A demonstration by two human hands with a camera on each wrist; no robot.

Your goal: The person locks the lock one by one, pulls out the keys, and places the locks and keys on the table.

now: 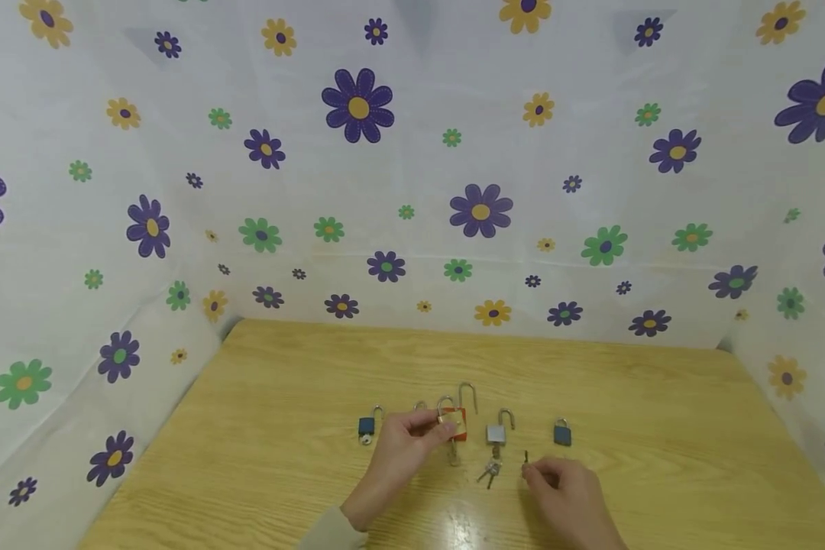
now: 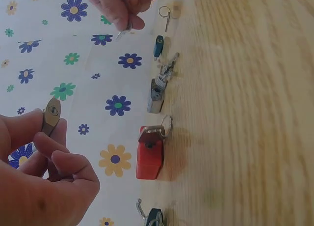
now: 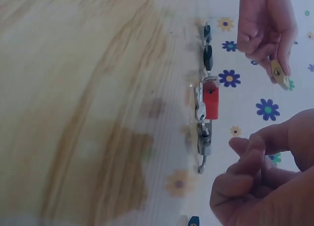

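My left hand (image 1: 409, 443) pinches a small brass padlock (image 1: 451, 418) between thumb and fingers, its shackle pointing up. In the left wrist view the keyhole end of this brass padlock (image 2: 52, 113) faces the camera. To the right, my right hand (image 1: 571, 489) pinches a small key (image 1: 525, 458), held apart from the padlock. That key (image 2: 123, 32) also shows at the right fingertips in the left wrist view, while the fingers hide it in the right wrist view. Behind the brass padlock stands a red padlock (image 2: 149, 159) with a key in it.
Padlocks stand in a row on the wooden table (image 1: 282, 382): a blue one (image 1: 367, 426) at left, a silver one (image 1: 496, 434) with hanging keys (image 1: 493, 470), and another blue one (image 1: 562, 433) at right. A ringed key (image 2: 167, 20) lies beyond. Flowered cloth (image 1: 412, 168) encloses the table.
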